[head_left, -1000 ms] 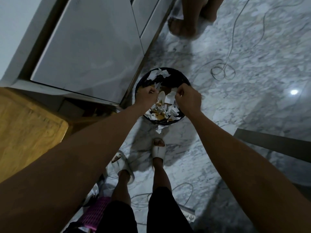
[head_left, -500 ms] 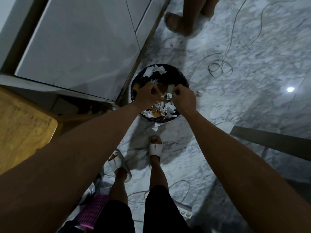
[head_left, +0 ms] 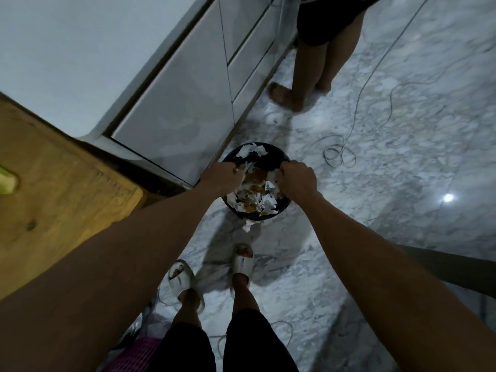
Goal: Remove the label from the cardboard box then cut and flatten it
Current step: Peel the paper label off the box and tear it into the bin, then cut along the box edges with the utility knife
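**A:** Both your hands have spread since a second ago: then they sat close together over the middle of the bin, pinching a white scrap between them, and now your left hand (head_left: 224, 175) is at the bin's left rim and your right hand (head_left: 295, 181) at its right. Your head has also tipped up, so more of the cabinet and the other person shows.

**B:** So where is the box?

**A:** You won't find the cardboard box in view at all. What you have below you is the round black bin (head_left: 281, 208) on the marble floor (head_left: 389, 183), filled with torn white and brown label scraps (head_left: 255, 200). I judge you are finishing the label step, dropping the last pieces; cutting and flattening are still ahead, and you must go back to the box for them.

**B:** And my fingers?

**A:** Both hands are curled into loose fists, knuckles up. A bit of white shows by your left fingers (head_left: 237, 171), but I cannot tell whether either hand holds anything.

**B:** Count things for me.

**A:** One bin. One stray scrap (head_left: 251, 225) on the floor just before it. Your two feet in two white slippers (head_left: 243, 264). One other person (head_left: 316, 63), two legs showing. One wooden tabletop (head_left: 53, 189) at your left. One coiled white cable (head_left: 339, 157). Scraps in the bin are too many to count.
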